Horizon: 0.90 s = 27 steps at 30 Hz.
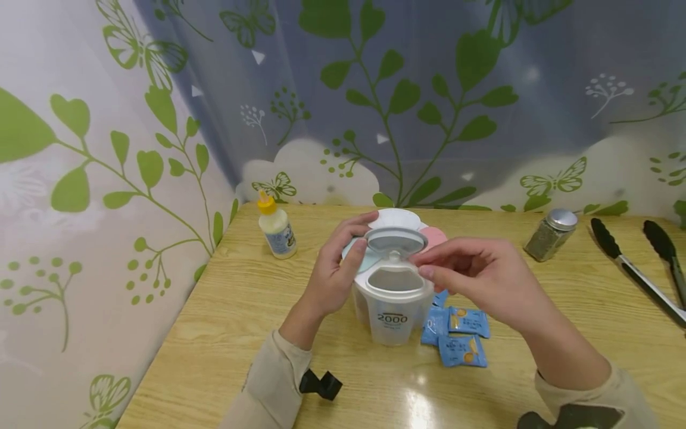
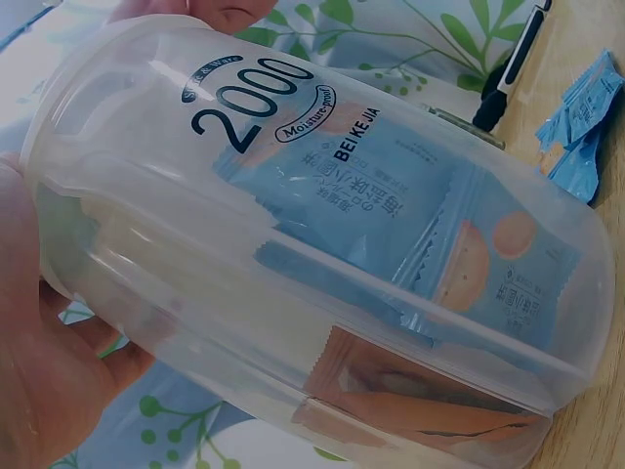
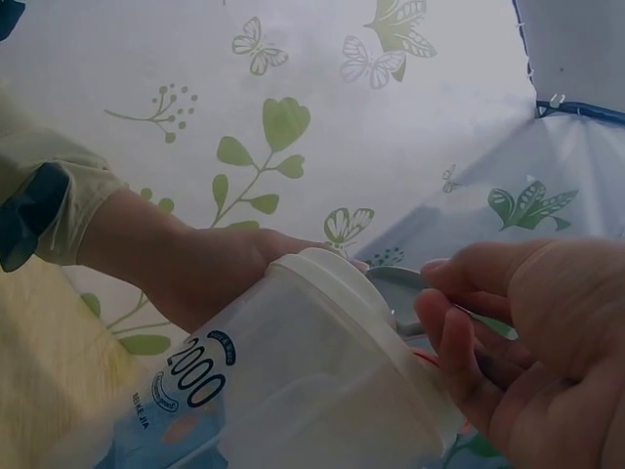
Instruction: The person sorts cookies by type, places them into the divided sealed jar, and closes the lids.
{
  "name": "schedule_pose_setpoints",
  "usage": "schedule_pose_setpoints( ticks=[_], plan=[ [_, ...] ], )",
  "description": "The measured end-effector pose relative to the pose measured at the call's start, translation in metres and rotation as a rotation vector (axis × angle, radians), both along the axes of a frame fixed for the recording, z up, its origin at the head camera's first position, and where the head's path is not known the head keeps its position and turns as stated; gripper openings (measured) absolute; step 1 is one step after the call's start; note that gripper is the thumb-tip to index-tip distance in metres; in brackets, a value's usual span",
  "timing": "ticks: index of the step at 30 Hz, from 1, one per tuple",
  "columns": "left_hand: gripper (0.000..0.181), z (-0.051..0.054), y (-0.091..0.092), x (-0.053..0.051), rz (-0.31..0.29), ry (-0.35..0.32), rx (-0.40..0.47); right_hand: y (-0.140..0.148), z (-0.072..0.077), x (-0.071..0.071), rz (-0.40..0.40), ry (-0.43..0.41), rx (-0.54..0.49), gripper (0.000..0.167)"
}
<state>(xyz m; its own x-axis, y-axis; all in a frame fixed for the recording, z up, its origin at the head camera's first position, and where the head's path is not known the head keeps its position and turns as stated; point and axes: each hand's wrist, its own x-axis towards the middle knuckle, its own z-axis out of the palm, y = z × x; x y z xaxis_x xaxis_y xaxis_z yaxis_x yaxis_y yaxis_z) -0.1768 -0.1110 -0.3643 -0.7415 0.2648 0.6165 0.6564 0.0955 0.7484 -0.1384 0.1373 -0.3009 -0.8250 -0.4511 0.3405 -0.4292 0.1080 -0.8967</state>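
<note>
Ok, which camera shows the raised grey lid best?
The head view: the grey lid stands up behind the opening, its face almost unblocked. The right wrist view shows part of it, the rest covered by the right hand; the left wrist view doesn't show it.

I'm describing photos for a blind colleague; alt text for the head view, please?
A person's left hand holds a plastic container on a wooden table, with the right hand at its raised flap. Blue packets lie beside it, a yellow-capped bottle stands left, and a jar and tongs are at right.

A wood-grain table (image 1: 214, 339) carries container (image 1: 393, 322), bottle (image 1: 278, 233), packets (image 1: 463, 351), jar (image 1: 549, 235) and tongs (image 1: 643, 282).
</note>
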Motion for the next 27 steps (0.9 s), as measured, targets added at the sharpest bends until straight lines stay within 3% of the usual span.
schedule_pose_setpoints(
  ticks=[6, 12, 14, 18, 21, 27],
  plan=[
    [0.036, 0.000, 0.000, 0.000, 0.004, -0.003, 0.001, 0.012, -0.004, -0.001, -0.037, -0.041, 0.003, 0.016],
    [0.035, 0.000, 0.001, 0.001, 0.005, -0.007, 0.001, 0.032, -0.019, -0.004, -0.017, -0.012, -0.080, 0.021],
    [0.035, 0.000, 0.001, 0.001, 0.005, -0.009, 0.000, 0.040, -0.027, -0.007, 0.021, 0.018, -0.082, 0.026],
    [0.036, -0.001, 0.002, 0.001, 0.003, -0.007, 0.005, 0.058, -0.043, -0.021, 0.230, 0.100, -0.103, 0.040],
    [0.036, -0.001, 0.003, 0.001, -0.002, -0.005, 0.005, 0.070, -0.051, -0.029, 0.365, 0.093, -0.077, 0.043],
    [0.036, -0.001, 0.001, 0.001, -0.001, -0.018, 0.001, 0.080, -0.059, -0.038, 0.313, 0.016, 0.134, 0.032]
  ],
)
